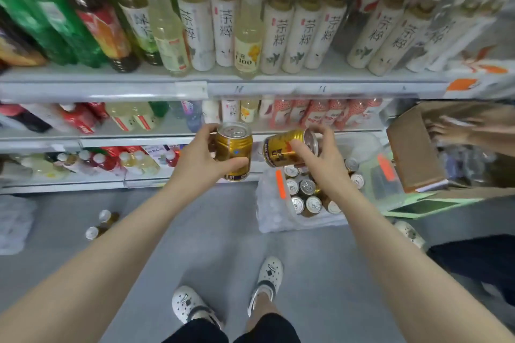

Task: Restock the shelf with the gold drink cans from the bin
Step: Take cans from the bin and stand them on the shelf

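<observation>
So both hands have a gold can each right now. Left hand [195, 159] is wrapped around an upright can [233, 152], thumb across the front, fingers behind. Right hand [320, 157] pinches a 2nd can [289, 147] that's tipped on its side, top facing away from the left hand. Bin [267, 203] sits on the floor just below the right hand, more cans [303, 195] standing in it. Shelf [111, 131] of bottles is beyond both hands. 2 bottles [101, 224] lie on the floor below the left.
</observation>
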`<state>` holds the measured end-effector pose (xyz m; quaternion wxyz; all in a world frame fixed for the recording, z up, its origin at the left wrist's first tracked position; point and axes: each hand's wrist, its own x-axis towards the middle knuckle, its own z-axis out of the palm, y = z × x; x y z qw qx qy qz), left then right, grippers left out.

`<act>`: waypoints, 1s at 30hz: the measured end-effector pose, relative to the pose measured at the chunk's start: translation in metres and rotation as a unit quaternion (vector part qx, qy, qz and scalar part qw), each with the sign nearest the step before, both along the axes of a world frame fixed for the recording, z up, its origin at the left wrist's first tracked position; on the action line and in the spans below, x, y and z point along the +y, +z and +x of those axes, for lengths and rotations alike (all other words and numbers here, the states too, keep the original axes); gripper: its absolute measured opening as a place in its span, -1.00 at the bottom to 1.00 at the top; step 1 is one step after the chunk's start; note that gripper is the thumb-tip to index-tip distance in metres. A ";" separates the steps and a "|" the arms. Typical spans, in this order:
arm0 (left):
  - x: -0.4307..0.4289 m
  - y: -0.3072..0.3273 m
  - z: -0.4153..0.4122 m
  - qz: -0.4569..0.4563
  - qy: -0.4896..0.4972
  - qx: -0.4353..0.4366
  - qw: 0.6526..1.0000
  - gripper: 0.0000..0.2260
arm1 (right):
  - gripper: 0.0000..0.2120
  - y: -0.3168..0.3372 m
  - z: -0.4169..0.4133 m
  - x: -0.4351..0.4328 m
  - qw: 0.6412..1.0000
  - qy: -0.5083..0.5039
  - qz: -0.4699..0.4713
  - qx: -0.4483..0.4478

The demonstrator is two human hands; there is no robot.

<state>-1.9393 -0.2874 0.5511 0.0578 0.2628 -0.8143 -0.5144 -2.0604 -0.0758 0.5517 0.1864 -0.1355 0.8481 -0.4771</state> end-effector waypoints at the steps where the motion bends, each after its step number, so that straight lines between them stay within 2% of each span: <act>1: -0.012 0.014 0.012 -0.005 0.006 0.006 1.000 -0.30 | -0.51 0.015 0.008 -0.014 1.000 0.009 0.001 0.005; 3: -0.038 0.040 0.036 -0.018 0.015 0.032 0.999 -0.28 | -0.46 0.042 0.023 -0.044 0.999 0.027 -0.001 0.034; 7: -0.088 0.091 0.076 -0.048 0.040 0.070 0.996 -0.32 | -0.56 0.099 0.053 -0.105 0.994 0.071 -0.025 0.082; 12: -0.142 0.147 0.116 -0.100 0.071 0.112 0.986 -0.31 | -0.44 0.169 0.082 -0.168 0.977 0.130 -0.021 0.170; 16: -0.176 0.186 0.136 -0.149 0.110 0.126 0.975 -0.29 | -0.48 0.217 0.090 -0.209 0.963 0.151 -0.024 0.222; 22: -0.221 0.225 0.135 -0.186 0.152 0.144 0.960 -0.27 | -0.44 0.267 0.075 -0.274 0.951 0.186 -0.040 0.244; 30: -0.270 0.258 0.089 -0.203 0.173 0.175 0.948 -0.29 | -0.49 0.307 0.014 -0.360 0.933 0.206 -0.047 0.290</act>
